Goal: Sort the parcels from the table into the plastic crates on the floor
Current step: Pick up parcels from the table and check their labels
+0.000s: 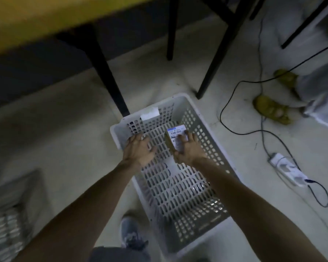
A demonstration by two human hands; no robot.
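The crate (204, 142) is white, its walls and floor patterned with rows of dark slots. The parcel (175, 138) looks brown, though the light is dim, with a white label bearing black barcode print and a blue strip. The bench (36, 19) top is yellow, its legs black. A black cable (220, 114) crosses the pale grey floor (64, 129). One sneaker (130, 233) is grey.

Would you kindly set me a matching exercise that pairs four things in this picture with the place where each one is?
Things:
1 parcel
2 power strip
3 paper label
4 grey shoe

Places:
A on the floor, right of the crate
B on the crate's far rim
C gripped by the right hand over the crate's bottom
D on the floor, by the crate's near left side

Pairs: 1-C, 2-A, 3-B, 4-D
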